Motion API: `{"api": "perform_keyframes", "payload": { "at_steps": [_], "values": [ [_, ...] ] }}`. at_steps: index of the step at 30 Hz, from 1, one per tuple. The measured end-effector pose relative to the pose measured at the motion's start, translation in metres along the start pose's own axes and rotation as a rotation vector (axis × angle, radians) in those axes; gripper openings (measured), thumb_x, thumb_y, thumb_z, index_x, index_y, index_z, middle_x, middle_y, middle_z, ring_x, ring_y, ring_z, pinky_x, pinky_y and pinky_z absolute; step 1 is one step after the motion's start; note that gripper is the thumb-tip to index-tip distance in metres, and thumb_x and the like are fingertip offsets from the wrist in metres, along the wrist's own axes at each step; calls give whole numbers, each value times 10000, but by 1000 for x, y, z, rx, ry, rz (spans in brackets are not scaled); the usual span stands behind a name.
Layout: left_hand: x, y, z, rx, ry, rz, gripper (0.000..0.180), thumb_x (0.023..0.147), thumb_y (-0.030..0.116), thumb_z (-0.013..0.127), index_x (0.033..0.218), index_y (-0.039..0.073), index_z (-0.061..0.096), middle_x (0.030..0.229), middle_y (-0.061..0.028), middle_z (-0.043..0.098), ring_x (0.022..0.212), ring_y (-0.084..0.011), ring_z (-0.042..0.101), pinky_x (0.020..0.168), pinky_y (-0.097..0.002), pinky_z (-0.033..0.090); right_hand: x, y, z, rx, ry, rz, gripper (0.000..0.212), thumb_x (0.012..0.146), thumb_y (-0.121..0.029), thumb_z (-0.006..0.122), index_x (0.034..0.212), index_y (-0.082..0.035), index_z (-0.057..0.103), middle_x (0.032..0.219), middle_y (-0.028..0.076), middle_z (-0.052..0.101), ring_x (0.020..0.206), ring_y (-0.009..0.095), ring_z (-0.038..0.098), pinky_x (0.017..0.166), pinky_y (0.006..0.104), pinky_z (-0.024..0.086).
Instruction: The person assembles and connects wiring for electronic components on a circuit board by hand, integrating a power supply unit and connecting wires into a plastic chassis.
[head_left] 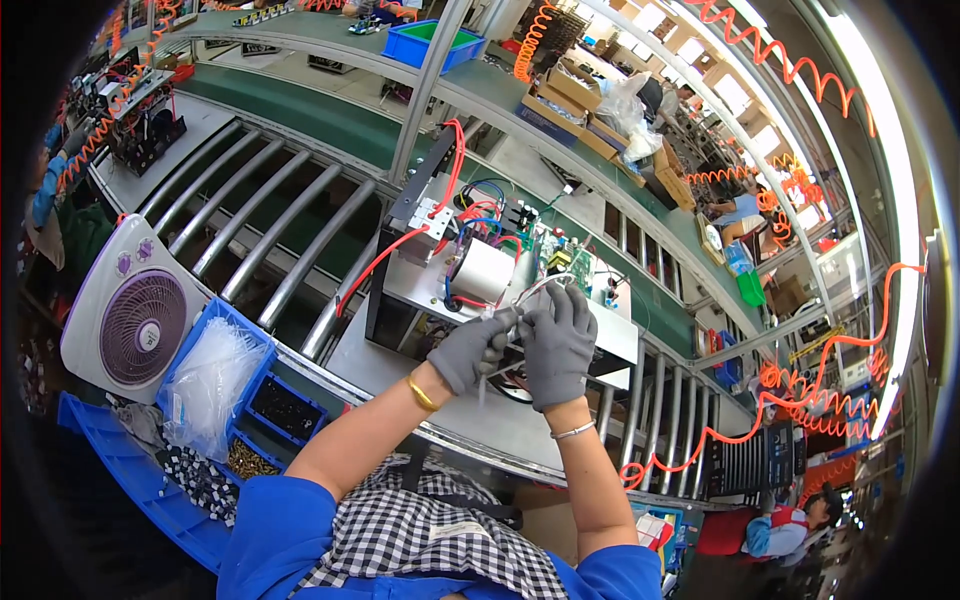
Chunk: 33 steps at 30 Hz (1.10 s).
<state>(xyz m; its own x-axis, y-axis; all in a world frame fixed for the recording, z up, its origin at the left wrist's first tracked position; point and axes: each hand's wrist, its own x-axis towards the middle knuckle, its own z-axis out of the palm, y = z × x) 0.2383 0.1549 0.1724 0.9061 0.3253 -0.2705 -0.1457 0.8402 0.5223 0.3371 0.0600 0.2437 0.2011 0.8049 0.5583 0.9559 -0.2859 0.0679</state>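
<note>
My left hand (470, 350) and my right hand (560, 345), both in grey gloves, meet over the front edge of an open electrical unit (410, 285). The fingers of both are closed on thin white wires (545, 284) that loop up above the fingertips. A narrow pale strip hangs below my left hand; its kind is hard to make out. Just behind the hands, a white cylinder (484, 271) lies on the metal chassis, with red and blue wires (480, 212) around it. A green circuit board (575, 262) stands to its right. My gloves hide part of the unit's front.
A metal roller conveyor (270, 235) runs under the unit. To the left stand a white and purple fan (140, 310), a blue bin (262, 335) with a bag of white strips, and trays of small parts (285, 408). Red coiled hoses (800, 400) hang at right, near another person (780, 535).
</note>
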Motion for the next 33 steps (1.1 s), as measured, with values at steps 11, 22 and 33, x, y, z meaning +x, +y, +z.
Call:
{"api": "perform_keyframes", "payload": {
  "at_steps": [11,22,33],
  "values": [
    [33,7,-11,-318,-185,-169,218,1057,269,444,1008,127,603,582,77,452,410,-54,387,323,-180,281,5,1,-3,170,-15,-65,129,768,-123,703,887,-118,654,1151,66,631,1251,351,503,1027,490,388],
    [58,-1,25,-418,189,7,164,1035,162,433,1061,135,593,607,63,445,430,-26,377,346,-178,288,31,-10,-28,538,-81,-176,140,829,-167,714,949,-114,667,892,115,670,873,354,624,876,454,487],
    [53,5,-4,-651,-199,-209,288,1082,305,376,857,206,526,500,110,282,349,-31,233,305,-177,225,57,29,-30,-90,-459,-335,425,711,-292,785,1070,-111,649,1162,84,615,1136,297,545,955,438,418]
  ]
}}
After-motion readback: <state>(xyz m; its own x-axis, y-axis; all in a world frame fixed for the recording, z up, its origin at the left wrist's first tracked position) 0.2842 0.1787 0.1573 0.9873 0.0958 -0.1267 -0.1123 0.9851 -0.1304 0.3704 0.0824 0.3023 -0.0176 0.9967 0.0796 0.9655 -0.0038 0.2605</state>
